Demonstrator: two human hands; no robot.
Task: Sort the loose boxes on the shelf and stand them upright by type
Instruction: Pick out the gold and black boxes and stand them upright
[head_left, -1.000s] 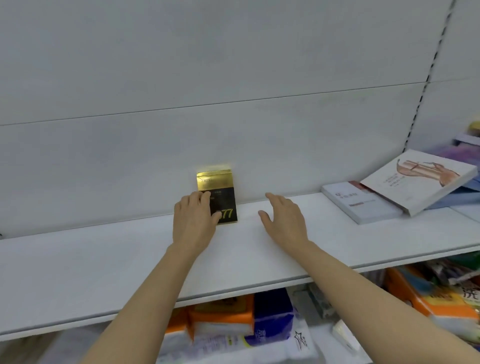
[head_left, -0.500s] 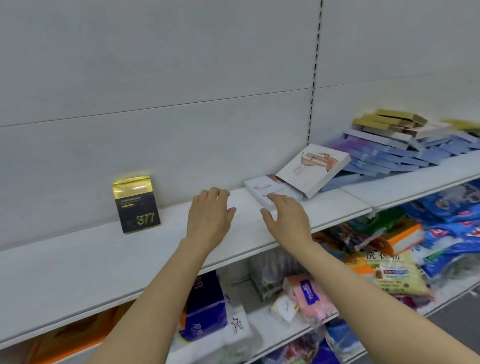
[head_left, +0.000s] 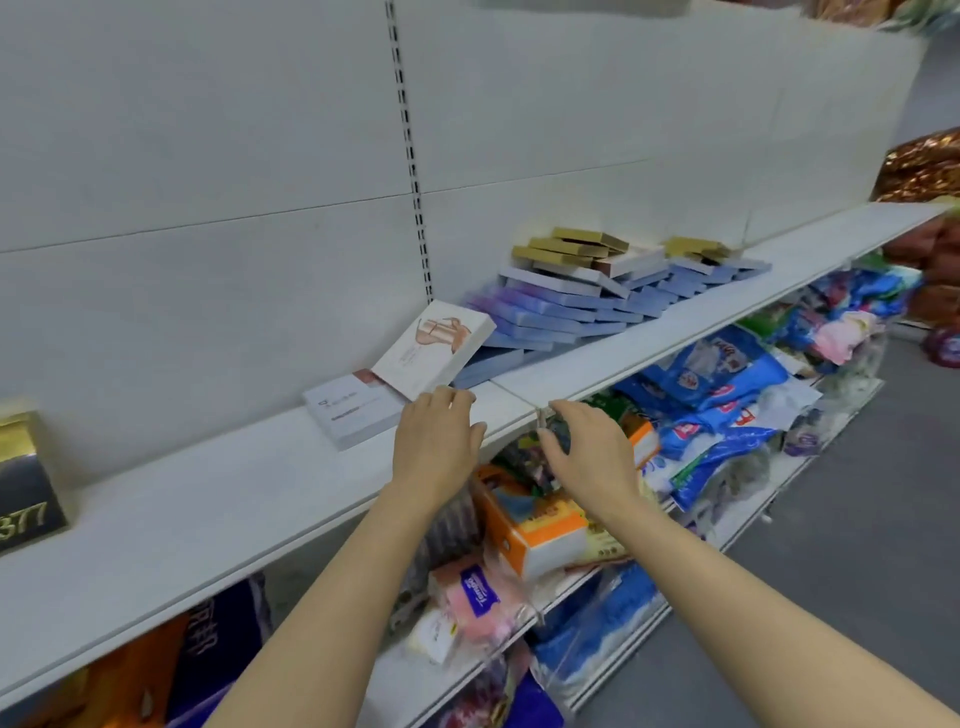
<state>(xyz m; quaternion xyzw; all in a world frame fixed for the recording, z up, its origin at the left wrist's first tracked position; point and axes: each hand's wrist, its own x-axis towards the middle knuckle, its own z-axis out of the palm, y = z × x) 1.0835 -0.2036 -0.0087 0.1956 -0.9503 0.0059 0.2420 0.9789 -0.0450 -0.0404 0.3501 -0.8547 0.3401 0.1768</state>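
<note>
We hold our left hand (head_left: 436, 441) and right hand (head_left: 589, 452) with loose fingers over the front edge of the white shelf (head_left: 218, 499), gripping nothing. Two white boxes lie just beyond the left hand: a flat one (head_left: 350, 410) and a tilted one (head_left: 434, 348) leaning on it. One black-and-gold box (head_left: 26, 483) stands upright at far left, well apart from the pile of blue boxes (head_left: 571, 312), too many to count, topped with several gold boxes (head_left: 571, 247).
</note>
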